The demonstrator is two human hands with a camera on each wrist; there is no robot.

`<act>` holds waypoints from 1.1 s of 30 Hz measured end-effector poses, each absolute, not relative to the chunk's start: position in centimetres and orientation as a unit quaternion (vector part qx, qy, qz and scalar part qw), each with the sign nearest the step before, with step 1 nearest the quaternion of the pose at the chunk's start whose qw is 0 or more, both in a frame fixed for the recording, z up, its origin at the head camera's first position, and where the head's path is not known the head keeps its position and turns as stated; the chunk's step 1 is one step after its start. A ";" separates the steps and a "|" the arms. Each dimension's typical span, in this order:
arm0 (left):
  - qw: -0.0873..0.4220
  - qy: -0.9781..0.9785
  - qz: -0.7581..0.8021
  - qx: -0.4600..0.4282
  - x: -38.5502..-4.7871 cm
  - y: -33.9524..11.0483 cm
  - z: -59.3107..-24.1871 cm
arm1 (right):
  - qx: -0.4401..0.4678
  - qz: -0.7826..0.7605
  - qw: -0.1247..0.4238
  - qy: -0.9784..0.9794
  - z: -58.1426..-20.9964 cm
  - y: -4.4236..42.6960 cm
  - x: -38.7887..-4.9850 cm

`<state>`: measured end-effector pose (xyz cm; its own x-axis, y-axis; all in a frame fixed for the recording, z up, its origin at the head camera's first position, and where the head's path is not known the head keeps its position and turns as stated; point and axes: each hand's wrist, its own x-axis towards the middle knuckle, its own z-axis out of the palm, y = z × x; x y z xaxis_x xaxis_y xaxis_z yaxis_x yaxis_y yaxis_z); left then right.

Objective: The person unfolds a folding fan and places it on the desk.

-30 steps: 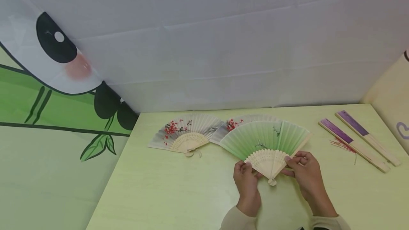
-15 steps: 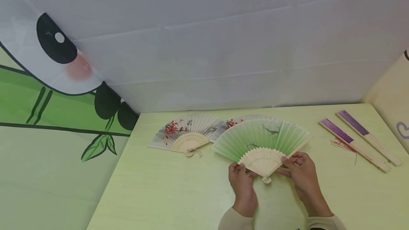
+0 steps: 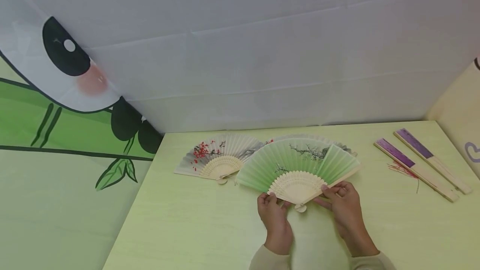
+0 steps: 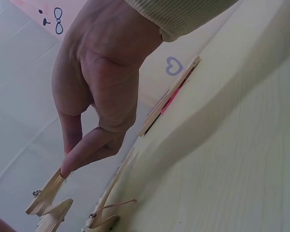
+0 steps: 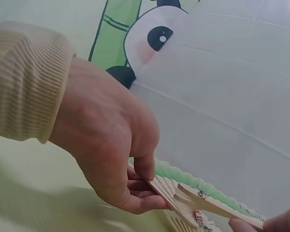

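Note:
A spread green folding fan (image 3: 262,166) with dark branch prints and pale wooden ribs is held up over the table. My left hand (image 3: 275,224) pinches its left edge stick near the ribs. On the opposite side my right hand (image 3: 343,209) pinches the right edge stick, thumb on top. The fan's pivot hangs between both hands. In the left wrist view the left fingers grip the end of the wooden ribs (image 4: 53,205). The right wrist view shows the right hand (image 5: 111,140) pinching the sticks. Behind the green fan lies a grey open fan (image 3: 346,148), mostly hidden.
Another open grey fan (image 3: 221,157) with red blossoms lies at the back left of the table (image 3: 180,220). Two folded purple fans (image 3: 398,153) lie at the right, beside a red tassel (image 3: 401,170). A pale cloth wall (image 3: 262,74) stands behind the table.
Both hands have moved left together, carrying the green fan with them. It now covers more of the grey fan's left part, while that fan's right end has come into sight.

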<state>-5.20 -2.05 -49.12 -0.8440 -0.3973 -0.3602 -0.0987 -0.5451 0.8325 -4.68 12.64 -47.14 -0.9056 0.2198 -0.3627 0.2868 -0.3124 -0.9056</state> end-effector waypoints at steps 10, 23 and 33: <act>0.113 -0.450 -0.844 0.271 -5.0 -3.3 -49.2 | 0.213 -0.803 0.022 0.557 -48.1 10.8 -4.6; 0.158 -0.460 -0.813 0.320 -4.4 -5.4 -49.2 | 0.200 -0.812 0.028 0.547 -48.4 7.7 -3.7; 0.186 -0.451 -0.807 0.333 -4.1 -7.2 -49.4 | 0.205 -0.823 0.017 0.530 -48.6 5.8 -2.8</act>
<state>-4.08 -7.20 -49.38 -0.7090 -0.6006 -0.3697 -0.0001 -0.5241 0.8517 -2.77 5.81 -48.61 -0.9154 0.1898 -0.3551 0.2449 -0.4376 -0.8652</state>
